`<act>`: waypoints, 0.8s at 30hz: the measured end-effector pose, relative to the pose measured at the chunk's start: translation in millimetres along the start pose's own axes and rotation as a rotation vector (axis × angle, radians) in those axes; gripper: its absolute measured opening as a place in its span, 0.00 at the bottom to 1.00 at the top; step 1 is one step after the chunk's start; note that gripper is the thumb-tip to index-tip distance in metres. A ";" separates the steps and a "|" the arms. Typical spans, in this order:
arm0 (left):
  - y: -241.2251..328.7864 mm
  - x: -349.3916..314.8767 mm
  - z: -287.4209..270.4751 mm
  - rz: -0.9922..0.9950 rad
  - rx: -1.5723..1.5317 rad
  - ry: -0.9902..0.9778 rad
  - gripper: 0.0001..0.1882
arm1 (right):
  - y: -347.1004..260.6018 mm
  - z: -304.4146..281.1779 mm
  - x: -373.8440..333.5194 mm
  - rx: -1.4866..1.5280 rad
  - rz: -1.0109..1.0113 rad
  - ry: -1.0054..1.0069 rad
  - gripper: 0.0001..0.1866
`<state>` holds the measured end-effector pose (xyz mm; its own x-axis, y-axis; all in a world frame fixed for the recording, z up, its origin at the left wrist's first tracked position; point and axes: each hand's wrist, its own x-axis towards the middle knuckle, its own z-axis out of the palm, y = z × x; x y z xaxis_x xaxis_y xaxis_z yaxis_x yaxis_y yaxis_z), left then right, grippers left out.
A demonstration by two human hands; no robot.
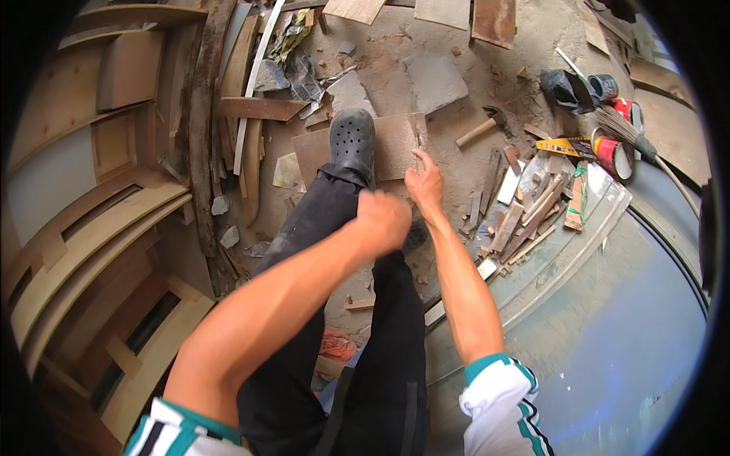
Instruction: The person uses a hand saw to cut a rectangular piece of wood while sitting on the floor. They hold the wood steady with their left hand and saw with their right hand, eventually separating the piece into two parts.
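My left hand (384,220) is curled into a fist above my legs, slightly blurred; whatever it may hold is hidden. Just ahead and to the right, my right hand (426,182) is closed, its thumb and finger pinched near the right part of a flat brown board (399,144). A thin, narrow piece seems to stick up from those fingertips over the board, too small to name. My foot, in a dark grey clog (352,140) with holes, rests on the board, which lies on the dusty ground.
A hammer (480,131) lies beyond my right hand. To the right are a pile of wood offcuts (528,216), a yellow-and-black handsaw or level-like tool (563,146), a red can (610,156) and a brush (620,125). Wooden frames (114,220) stand at the left.
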<state>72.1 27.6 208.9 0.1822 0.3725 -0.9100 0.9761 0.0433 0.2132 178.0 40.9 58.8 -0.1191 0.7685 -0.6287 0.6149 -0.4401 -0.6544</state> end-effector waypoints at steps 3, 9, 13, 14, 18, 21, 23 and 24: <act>40.8 -67.4 -20.1 0.131 -0.013 -0.106 0.14 | 10.6 -4.2 1.6 0.022 0.026 -0.020 0.27; 27.8 -78.8 -50.9 0.135 -0.271 0.177 0.12 | -18.7 -19.6 -15.1 0.032 0.001 0.110 0.29; -10.6 -55.3 -70.2 0.151 -0.159 0.162 0.15 | -69.8 -63.5 -72.7 0.039 0.077 -0.047 0.28; -17.8 -50.4 -76.7 0.137 -0.155 0.047 0.16 | -62.2 -63.7 -74.1 -0.008 0.014 0.004 0.27; -34.7 -36.3 -72.6 0.121 -0.068 -0.128 0.17 | -15.5 -39.3 -3.6 -0.082 -0.123 0.092 0.28; -47.2 -23.4 -82.0 0.107 -0.062 -0.227 0.17 | -41.7 -38.7 17.9 -0.170 0.250 -0.072 0.28; -47.3 -23.3 -84.5 0.097 -0.103 -0.202 0.18 | -27.5 -35.8 -19.6 -0.102 0.077 0.023 0.29; -58.6 -23.4 -90.1 0.078 -0.101 -0.173 0.18 | -48.6 -37.2 -41.9 -0.070 0.038 -0.008 0.30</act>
<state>-0.1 99.9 249.7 0.2833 0.2137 -0.9349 0.9429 0.1161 0.3122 182.2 47.4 132.6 -0.1012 0.7479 -0.6560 0.6723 -0.4346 -0.5993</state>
